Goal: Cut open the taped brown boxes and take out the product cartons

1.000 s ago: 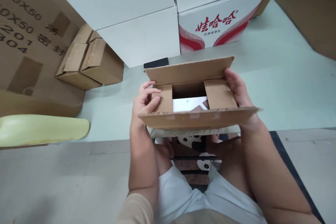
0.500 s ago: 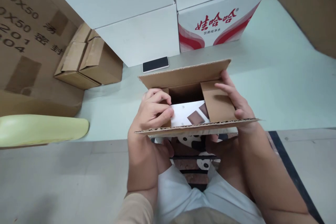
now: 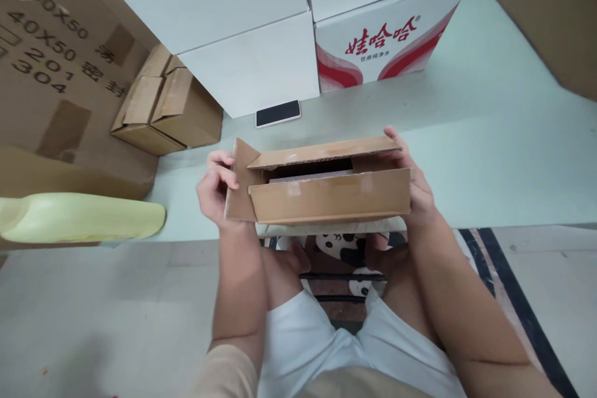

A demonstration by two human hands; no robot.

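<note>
I hold a small brown cardboard box (image 3: 326,196) in front of me, above my lap. Its two long flaps are nearly folded together, leaving a dark slit along the top. The left end flap (image 3: 239,180) sticks out, and my left hand (image 3: 215,186) grips it with fingers curled round its edge. My right hand (image 3: 415,180) clasps the box's right end, fingers reaching over the far flap. What lies inside is almost hidden.
A black phone (image 3: 278,113) lies on the pale green floor (image 3: 489,137) behind the box. White cartons (image 3: 252,68), one with red print (image 3: 382,43), stand at the back. Brown boxes (image 3: 170,109) sit at left, a yellow foam piece (image 3: 79,217) nearer, another carton (image 3: 550,6) at right.
The long flaps have folded down over the opening, hiding the white card inside. My left hand moved out of the box to the left end flap. The box tipped toward me.
</note>
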